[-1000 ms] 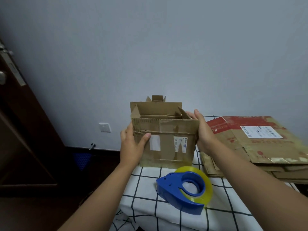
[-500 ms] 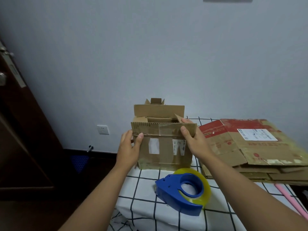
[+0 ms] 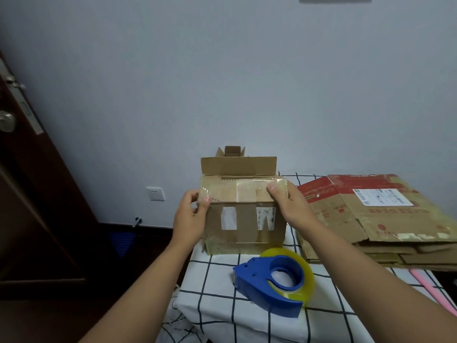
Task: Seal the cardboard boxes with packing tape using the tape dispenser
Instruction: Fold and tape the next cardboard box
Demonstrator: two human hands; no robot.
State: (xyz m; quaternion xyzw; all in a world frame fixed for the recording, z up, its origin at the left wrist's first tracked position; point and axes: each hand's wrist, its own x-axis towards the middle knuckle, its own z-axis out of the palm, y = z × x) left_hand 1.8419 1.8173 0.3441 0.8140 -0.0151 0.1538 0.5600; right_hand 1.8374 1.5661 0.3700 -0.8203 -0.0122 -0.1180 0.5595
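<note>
Blue tape dispenser lies near cardboard box, beside flattened cartons.

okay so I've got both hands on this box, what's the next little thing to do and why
Probably fold the far flap down: it stands upright while the near flap is folded over under both hands, left hand and right hand. The tape dispenser lies untouched.

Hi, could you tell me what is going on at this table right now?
A person is closing up a cardboard box on a checked tablecloth. The left hand holds the box's left top corner, and the right hand presses the near flap down. The far flap stands up. The blue tape dispenser lies untouched in front, and flattened boxes are stacked to the right.
</note>
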